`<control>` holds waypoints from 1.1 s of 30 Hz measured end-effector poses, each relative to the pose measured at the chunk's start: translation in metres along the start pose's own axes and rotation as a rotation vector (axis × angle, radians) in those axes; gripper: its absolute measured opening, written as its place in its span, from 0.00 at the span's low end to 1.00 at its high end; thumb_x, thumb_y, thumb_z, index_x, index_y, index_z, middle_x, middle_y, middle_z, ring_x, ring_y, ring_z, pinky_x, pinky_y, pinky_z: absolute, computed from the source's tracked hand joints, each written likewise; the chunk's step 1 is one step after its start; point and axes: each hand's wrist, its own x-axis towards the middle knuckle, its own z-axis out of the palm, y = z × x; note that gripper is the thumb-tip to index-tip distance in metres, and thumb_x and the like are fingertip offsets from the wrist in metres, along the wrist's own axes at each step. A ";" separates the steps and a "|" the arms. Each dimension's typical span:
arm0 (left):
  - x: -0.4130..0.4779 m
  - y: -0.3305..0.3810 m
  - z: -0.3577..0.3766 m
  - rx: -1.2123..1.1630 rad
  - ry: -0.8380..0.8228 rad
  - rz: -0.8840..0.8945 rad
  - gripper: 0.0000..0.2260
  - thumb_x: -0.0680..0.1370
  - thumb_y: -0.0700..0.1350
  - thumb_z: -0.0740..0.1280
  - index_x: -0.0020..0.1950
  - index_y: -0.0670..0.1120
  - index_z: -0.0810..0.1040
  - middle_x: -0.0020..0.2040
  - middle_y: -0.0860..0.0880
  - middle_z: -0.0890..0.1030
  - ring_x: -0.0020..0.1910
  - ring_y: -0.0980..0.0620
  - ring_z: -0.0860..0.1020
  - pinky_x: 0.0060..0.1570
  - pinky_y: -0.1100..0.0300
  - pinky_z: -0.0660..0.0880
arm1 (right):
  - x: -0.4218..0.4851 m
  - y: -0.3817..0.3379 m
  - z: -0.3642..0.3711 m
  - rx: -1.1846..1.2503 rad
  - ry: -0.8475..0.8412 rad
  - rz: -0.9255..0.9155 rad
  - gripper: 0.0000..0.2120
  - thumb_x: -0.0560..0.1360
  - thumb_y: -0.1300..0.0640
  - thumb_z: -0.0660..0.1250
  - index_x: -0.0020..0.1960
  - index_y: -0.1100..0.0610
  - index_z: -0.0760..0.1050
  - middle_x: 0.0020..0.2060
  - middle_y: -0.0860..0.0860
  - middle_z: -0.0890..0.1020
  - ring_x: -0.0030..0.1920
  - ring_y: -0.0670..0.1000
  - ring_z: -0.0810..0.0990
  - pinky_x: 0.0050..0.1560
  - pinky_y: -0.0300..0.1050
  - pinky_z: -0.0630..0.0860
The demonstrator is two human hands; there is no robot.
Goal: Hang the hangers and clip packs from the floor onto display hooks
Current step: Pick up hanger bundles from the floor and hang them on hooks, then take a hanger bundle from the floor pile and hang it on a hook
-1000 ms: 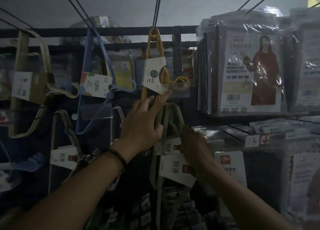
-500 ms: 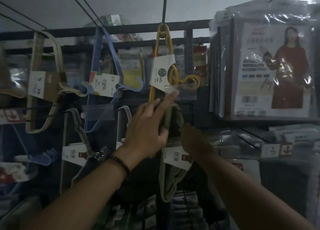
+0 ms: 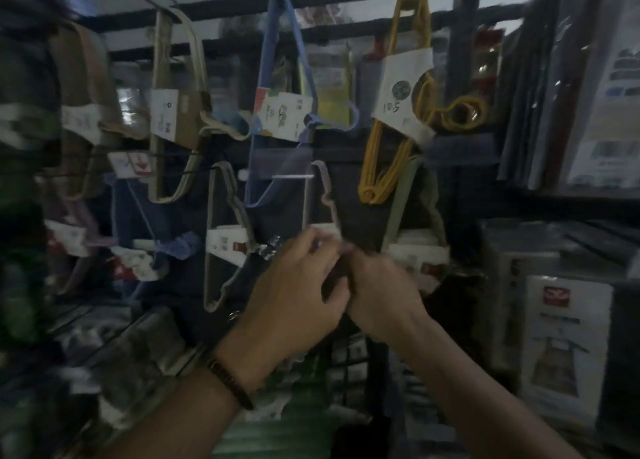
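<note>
A dim rack (image 3: pixel 228 5) carries hanger packs (image 3: pixel 401 91). The left hand (image 3: pixel 294 285) and right hand (image 3: pixel 381 285) meet, fingers curled. I cannot tell what they hold.

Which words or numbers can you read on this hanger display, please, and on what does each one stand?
"10.5": handwritten on the white card on the yellow hangers.
Down arrow, no words: the red tag at the left.
Too blurred to read: the printed card on the blue hangers, the label on the beige hangers, and the white pack at the right.
</note>
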 end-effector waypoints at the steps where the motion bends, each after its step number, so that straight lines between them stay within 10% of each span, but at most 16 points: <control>1: -0.030 -0.016 -0.007 0.037 -0.072 -0.077 0.19 0.78 0.59 0.61 0.69 0.63 0.70 0.65 0.61 0.73 0.62 0.56 0.75 0.57 0.54 0.80 | -0.006 -0.020 0.012 0.016 -0.053 -0.020 0.08 0.80 0.47 0.62 0.57 0.47 0.75 0.50 0.48 0.82 0.46 0.53 0.83 0.46 0.55 0.84; 14: -0.591 -0.163 -0.209 0.314 -0.635 -1.281 0.19 0.86 0.60 0.58 0.75 0.56 0.71 0.65 0.49 0.80 0.64 0.45 0.80 0.62 0.51 0.78 | -0.148 -0.391 0.291 0.206 -0.904 -0.617 0.11 0.84 0.46 0.62 0.52 0.53 0.74 0.48 0.53 0.80 0.48 0.58 0.80 0.49 0.54 0.80; 25: -0.867 -0.073 -0.273 -0.010 -0.281 -2.147 0.11 0.84 0.58 0.66 0.65 0.59 0.80 0.54 0.59 0.83 0.45 0.62 0.80 0.48 0.68 0.77 | -0.329 -0.623 0.448 0.339 -1.623 -0.745 0.07 0.82 0.44 0.66 0.53 0.47 0.78 0.52 0.44 0.80 0.50 0.42 0.79 0.48 0.41 0.77; 33: -0.916 -0.198 -0.249 -0.150 -0.147 -2.344 0.10 0.85 0.56 0.66 0.65 0.58 0.81 0.56 0.58 0.85 0.50 0.60 0.83 0.53 0.63 0.82 | -0.327 -0.729 0.617 0.310 -1.718 -0.774 0.05 0.82 0.47 0.65 0.53 0.46 0.79 0.51 0.46 0.83 0.50 0.46 0.82 0.55 0.51 0.82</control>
